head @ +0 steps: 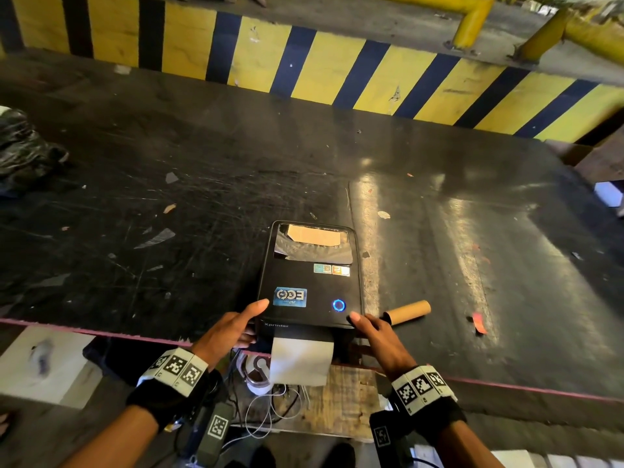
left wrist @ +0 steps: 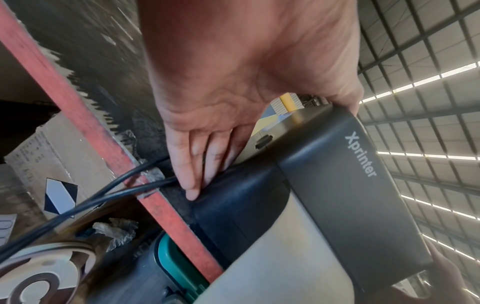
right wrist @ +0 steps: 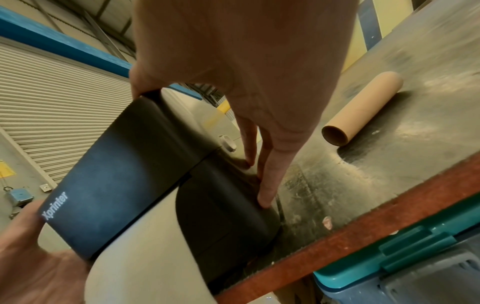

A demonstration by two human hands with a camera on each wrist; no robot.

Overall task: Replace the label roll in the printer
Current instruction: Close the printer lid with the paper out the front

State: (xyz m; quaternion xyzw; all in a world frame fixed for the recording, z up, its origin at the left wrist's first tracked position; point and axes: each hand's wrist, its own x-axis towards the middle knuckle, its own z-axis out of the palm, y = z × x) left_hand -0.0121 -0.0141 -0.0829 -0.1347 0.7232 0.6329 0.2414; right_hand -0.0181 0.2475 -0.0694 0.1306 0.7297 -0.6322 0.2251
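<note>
The black Xprinter label printer (head: 309, 285) sits at the front edge of the dark table, lid down, its blue button lit. A white label strip (head: 300, 361) hangs out of its front slot over the table edge. My left hand (head: 248, 320) rests on the printer's left front corner, thumb on the lid, straight fingers (left wrist: 192, 185) down the side. My right hand (head: 366, 327) mirrors it on the right corner, with its fingers (right wrist: 267, 185) along the right side. An empty brown cardboard core (head: 408, 311) lies on the table just right of the printer (right wrist: 124, 174).
The scratched table (head: 169, 197) carries scraps and a black plastic bag (head: 23, 146) at far left. A yellow and blue striped barrier (head: 337, 69) runs behind it. Below the front edge are cables (head: 270, 407), a tape roll (head: 256, 369) and a teal-lidded box (right wrist: 402, 257).
</note>
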